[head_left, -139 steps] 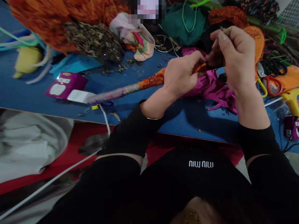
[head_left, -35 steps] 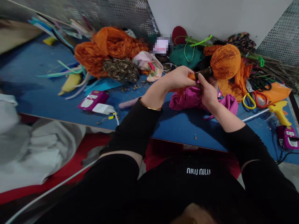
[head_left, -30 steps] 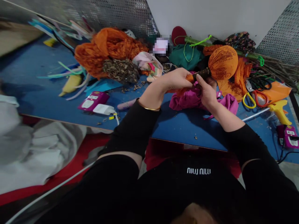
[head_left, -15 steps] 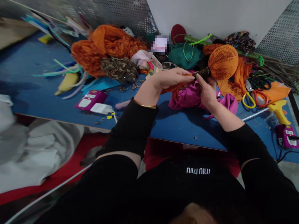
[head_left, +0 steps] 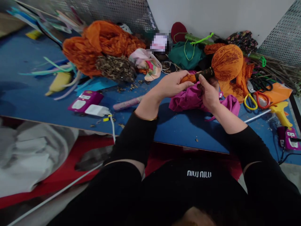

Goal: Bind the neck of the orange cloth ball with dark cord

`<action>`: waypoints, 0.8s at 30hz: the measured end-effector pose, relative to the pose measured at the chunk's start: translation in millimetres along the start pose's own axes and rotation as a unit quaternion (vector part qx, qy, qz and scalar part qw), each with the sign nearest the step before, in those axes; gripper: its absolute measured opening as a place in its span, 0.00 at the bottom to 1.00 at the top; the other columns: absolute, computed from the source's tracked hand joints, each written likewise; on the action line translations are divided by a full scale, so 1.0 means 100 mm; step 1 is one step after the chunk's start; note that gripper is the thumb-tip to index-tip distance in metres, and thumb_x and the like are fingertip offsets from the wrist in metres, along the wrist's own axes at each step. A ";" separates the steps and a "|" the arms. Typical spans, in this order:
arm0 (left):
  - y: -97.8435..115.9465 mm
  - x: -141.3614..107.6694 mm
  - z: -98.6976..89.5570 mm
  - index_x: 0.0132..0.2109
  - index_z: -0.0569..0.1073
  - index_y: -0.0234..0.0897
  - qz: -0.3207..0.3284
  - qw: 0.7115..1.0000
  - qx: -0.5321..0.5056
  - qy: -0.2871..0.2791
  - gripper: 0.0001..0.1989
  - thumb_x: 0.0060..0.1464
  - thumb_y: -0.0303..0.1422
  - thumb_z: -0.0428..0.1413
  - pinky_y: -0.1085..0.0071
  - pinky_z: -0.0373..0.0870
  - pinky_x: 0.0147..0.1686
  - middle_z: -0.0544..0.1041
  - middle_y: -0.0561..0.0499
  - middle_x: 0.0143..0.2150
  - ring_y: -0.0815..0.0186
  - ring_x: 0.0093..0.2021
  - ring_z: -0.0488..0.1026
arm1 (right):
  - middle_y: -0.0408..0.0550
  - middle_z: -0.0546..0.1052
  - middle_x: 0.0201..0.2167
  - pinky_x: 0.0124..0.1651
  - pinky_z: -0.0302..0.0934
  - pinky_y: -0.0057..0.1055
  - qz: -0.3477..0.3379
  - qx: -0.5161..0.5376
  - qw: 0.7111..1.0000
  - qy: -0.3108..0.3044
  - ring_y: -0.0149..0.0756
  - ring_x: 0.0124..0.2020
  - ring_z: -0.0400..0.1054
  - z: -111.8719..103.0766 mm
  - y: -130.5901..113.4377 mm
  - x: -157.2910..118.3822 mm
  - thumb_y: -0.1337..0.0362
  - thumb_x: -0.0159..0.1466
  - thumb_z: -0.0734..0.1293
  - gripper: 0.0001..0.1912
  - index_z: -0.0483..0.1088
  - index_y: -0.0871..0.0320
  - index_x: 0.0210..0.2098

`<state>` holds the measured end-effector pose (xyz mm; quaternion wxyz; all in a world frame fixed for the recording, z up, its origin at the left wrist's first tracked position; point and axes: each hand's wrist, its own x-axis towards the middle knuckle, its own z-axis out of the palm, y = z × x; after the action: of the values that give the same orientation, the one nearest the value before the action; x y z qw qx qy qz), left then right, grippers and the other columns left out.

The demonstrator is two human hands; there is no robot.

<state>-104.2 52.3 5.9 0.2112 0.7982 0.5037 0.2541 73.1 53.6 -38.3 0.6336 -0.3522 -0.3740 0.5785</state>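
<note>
A round bundle of patterned orange cloth [head_left: 227, 62] is held above the table, its narrow neck wrapped in a dark band [head_left: 206, 73]. My right hand [head_left: 210, 93] is closed round this neck, with the thumb pressed on the band. The gathered orange tail of the bundle [head_left: 188, 78] lies in the grip of my left hand [head_left: 171, 84], thumb below and fingers above. Under both hands a magenta cloth [head_left: 184, 101] rests crumpled on the table. Some fingers of my right hand are hidden behind the neck.
On the blue table [head_left: 174, 128] lie an orange cloth heap [head_left: 103, 37], dried plant matter [head_left: 116, 67], a green cloth bundle [head_left: 185, 56], scissors [head_left: 251, 101], a yellow glue gun [head_left: 281, 113] and a purple power strip [head_left: 86, 101]. A perforated panel [head_left: 127, 15] stands behind.
My left fingers have curled closer round the orange tail, baring more of it beside the dark band. The round bundle has shifted slightly right.
</note>
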 end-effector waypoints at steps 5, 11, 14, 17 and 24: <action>-0.11 -0.05 -0.02 0.40 0.74 0.42 -0.006 0.999 0.030 -0.017 0.11 0.60 0.45 0.59 0.59 0.71 0.48 0.78 0.48 0.37 0.55 0.40 0.76 | 0.40 0.77 0.31 0.38 0.74 0.29 0.003 -0.023 1.000 -0.010 0.33 0.37 0.76 0.01 0.00 -0.06 0.59 0.64 0.79 0.09 0.77 0.53 0.36; -0.03 -0.14 0.01 0.56 0.79 0.39 0.026 0.999 0.044 0.020 0.19 0.61 0.40 0.57 0.55 0.72 0.58 0.83 0.42 0.52 0.48 0.53 0.80 | 0.39 0.78 0.31 0.35 0.73 0.27 -0.002 -0.029 0.999 -0.019 0.30 0.32 0.74 0.01 -0.03 -0.09 0.57 0.63 0.79 0.09 0.78 0.51 0.37; 0.07 -0.18 0.04 0.65 0.76 0.43 0.004 0.996 0.064 0.057 0.25 0.62 0.39 0.57 0.56 0.72 0.58 0.85 0.46 0.56 0.48 0.56 0.82 | 0.40 0.81 0.36 0.36 0.76 0.27 -0.012 -0.029 0.999 -0.021 0.32 0.38 0.78 0.03 -0.09 -0.10 0.55 0.62 0.80 0.11 0.78 0.50 0.38; 0.14 -0.18 0.05 0.61 0.79 0.41 -0.023 0.996 0.078 0.044 0.21 0.65 0.41 0.56 0.56 0.73 0.56 0.86 0.43 0.53 0.46 0.54 0.83 | 0.42 0.82 0.37 0.38 0.77 0.30 -0.008 -0.060 0.998 -0.014 0.35 0.40 0.79 0.02 -0.08 -0.09 0.52 0.62 0.79 0.12 0.77 0.50 0.38; 0.17 -0.14 0.04 0.58 0.80 0.40 -0.053 0.987 0.150 0.016 0.21 0.67 0.46 0.54 0.56 0.75 0.53 0.86 0.41 0.51 0.44 0.54 0.83 | 0.43 0.77 0.33 0.39 0.76 0.35 -0.046 -0.090 0.993 -0.055 0.36 0.35 0.75 -0.13 0.08 0.05 0.47 0.62 0.79 0.17 0.78 0.51 0.40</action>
<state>-94.6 32.0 10.0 0.0938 0.7891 0.5809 0.1765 81.0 59.2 -51.3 0.6039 -0.3580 -0.4743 0.5313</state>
